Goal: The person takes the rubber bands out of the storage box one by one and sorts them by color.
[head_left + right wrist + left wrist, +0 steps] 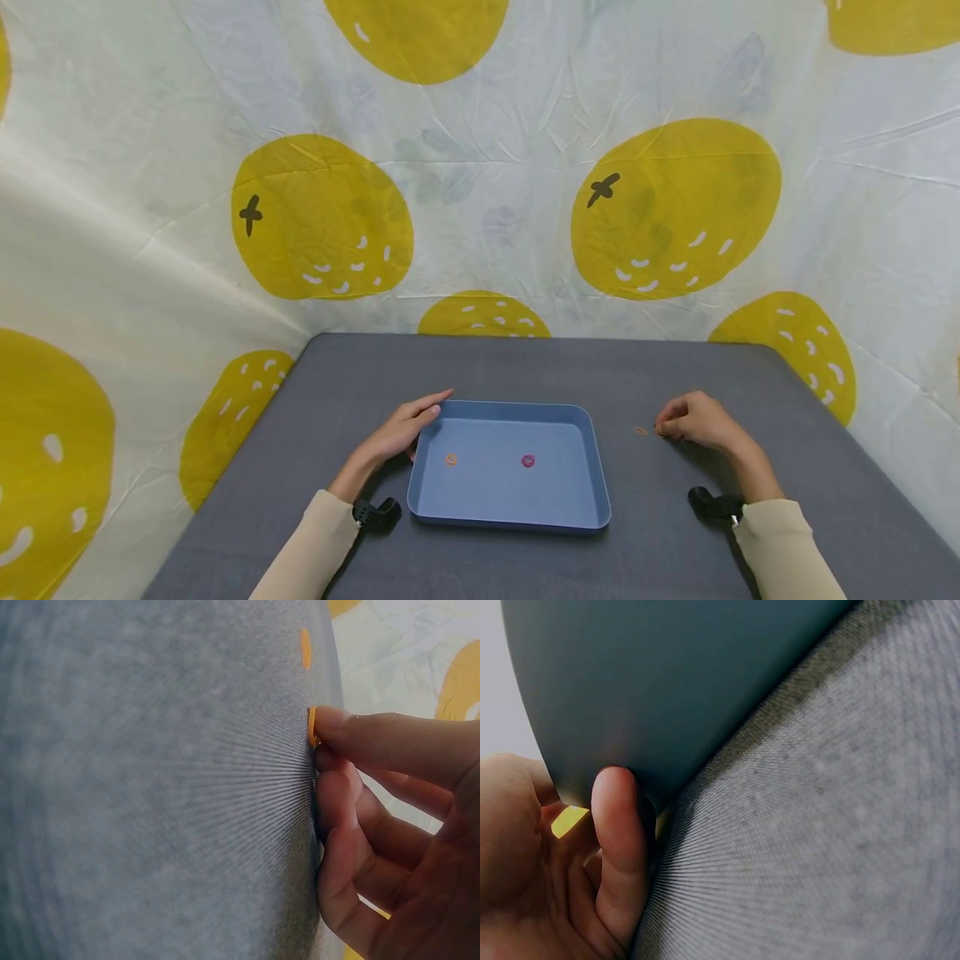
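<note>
a creased white sheet with yellow prints, possibly fruit, hangs behind the grey table.

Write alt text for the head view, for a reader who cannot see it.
A person's left hand grips the left edge of a blue tray holding an orange ring and a pinkish-red ring; right of the tray, the right hand is at the gray tabletop, beside another orange ring. A white cloth with yellow fruit-like shapes hangs behind.

On the table, the tray lies between my left hand, at its left wall, and my right hand. Two rings lie inside it; another ring lies just left of my right hand.
</note>
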### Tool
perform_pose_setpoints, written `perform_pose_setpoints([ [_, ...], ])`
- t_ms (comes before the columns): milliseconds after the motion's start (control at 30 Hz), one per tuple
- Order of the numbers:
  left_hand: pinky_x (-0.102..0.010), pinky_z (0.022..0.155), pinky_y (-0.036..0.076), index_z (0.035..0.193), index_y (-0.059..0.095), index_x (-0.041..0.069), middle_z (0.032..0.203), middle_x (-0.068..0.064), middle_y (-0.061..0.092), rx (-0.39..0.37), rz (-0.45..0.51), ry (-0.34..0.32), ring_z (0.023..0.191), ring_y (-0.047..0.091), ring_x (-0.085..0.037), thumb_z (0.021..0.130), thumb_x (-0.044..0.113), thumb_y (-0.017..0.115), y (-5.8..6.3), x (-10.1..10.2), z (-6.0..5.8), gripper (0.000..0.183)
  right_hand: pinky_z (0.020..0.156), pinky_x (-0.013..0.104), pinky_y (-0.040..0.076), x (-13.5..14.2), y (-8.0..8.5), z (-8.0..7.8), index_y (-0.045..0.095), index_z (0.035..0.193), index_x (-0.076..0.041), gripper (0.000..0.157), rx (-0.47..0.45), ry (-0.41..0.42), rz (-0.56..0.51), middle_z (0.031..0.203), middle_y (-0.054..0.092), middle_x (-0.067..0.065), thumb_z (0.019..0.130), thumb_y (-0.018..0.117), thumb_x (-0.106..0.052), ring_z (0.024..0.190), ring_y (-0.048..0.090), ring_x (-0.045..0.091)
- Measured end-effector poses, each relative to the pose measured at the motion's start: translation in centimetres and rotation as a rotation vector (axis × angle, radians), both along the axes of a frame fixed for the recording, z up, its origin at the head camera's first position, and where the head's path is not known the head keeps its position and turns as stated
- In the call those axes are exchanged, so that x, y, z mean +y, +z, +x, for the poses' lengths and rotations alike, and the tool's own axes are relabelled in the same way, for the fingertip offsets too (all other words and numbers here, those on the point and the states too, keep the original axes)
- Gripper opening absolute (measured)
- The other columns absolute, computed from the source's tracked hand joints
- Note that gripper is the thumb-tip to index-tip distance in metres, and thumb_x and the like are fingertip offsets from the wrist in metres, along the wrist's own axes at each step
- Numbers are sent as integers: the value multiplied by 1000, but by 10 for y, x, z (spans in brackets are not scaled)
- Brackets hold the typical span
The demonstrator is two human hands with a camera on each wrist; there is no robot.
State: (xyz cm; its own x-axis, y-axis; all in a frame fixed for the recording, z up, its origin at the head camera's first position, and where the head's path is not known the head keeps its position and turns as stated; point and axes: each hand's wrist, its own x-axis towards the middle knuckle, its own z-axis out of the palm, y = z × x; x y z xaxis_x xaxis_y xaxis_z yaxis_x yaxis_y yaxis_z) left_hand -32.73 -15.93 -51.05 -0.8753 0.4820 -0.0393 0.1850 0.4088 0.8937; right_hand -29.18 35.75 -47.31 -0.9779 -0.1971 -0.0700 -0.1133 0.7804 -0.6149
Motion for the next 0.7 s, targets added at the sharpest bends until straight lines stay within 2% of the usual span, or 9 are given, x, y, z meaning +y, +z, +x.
perform_pose_setpoints([
  [200, -42, 45, 54, 145, 40, 41, 149, -1, 41, -6, -2, 0, 99, 62, -22, 102, 43, 42, 0, 0, 0, 43, 54, 25, 49, 0, 1, 0, 75, 86, -4, 12, -4, -1, -2, 74, 70, 4, 83, 73, -16, 65, 58, 10],
  [300, -42, 45, 54, 145, 39, 41, 149, -1, 41, -4, -2, -3, 99, 63, -23, 102, 42, 42, -1, 0, -1, 42, 55, 24, 50, 1, 1, 0, 75, 87, -4, 13, -27, -27, -13, 74, 70, 3, 84, 74, -17, 65, 59, 10],
  [467, -43, 45, 54, 145, 39, 41, 149, -1, 41, 0, -1, -9, 100, 62, -22, 103, 41, 42, 0, -1, 0, 42, 57, 26, 50, 2, 1, 0, 74, 90, -3, 16, -38, -24, -26, 77, 70, 5, 85, 72, -18, 68, 60, 12],
  [700, -42, 44, 53, 145, 40, 40, 149, -3, 41, -7, 6, -10, 82, 65, -21, 103, 41, 42, 0, 0, -1, 42, 58, 27, 52, 4, 1, 0, 73, 93, -2, 18, -44, -20, -49, 80, 70, 6, 87, 70, -19, 71, 61, 15],
])
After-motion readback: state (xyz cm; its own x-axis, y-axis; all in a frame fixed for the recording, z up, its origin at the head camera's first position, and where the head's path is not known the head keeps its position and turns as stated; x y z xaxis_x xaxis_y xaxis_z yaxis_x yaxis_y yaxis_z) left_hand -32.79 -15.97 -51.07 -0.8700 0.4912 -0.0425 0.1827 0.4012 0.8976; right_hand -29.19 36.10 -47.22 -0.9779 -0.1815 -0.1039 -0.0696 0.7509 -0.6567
